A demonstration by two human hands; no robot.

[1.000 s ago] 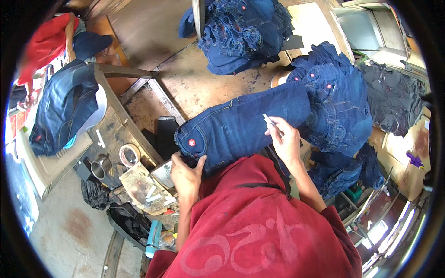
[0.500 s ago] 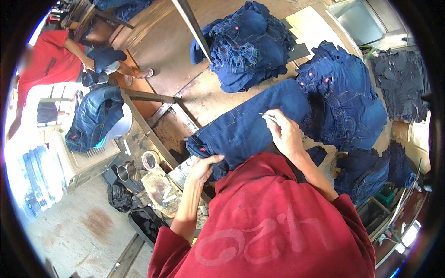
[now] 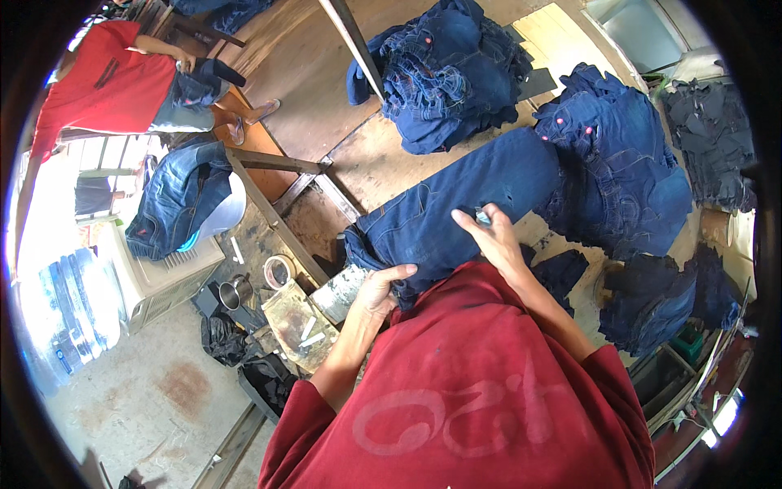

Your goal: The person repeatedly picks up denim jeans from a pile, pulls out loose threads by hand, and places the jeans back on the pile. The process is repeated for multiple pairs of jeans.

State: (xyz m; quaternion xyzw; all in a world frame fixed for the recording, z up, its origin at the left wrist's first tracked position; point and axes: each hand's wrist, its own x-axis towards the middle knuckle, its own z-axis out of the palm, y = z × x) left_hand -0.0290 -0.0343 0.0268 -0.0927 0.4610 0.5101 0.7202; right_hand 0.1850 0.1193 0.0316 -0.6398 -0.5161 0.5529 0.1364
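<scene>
A dark blue pair of jeans (image 3: 456,183) stretches slantwise in front of me, one end close to my body and the other against a denim pile. My left hand (image 3: 377,293) grips the near left end, thumb on top of the bunched cloth. Over the middle of the denim, my right hand (image 3: 497,242) is closed around a small pale tool (image 3: 483,218); its thumb points left along the cloth. Most of that tool is hidden by the fingers, so its kind cannot be made out.
Denim piles lie at the back (image 3: 452,81) and right (image 3: 615,163). A metal post (image 3: 354,45) rises beside the back pile. At left are a metal mug (image 3: 235,291), a tape roll (image 3: 279,271) and jeans (image 3: 181,196) on a box. A person in red (image 3: 114,81) sits beyond.
My right hand has drawn the small tool back into its fingers, with the thumb now stretched out. The jeans show a different, smoother face. The whole view has shifted slightly.
</scene>
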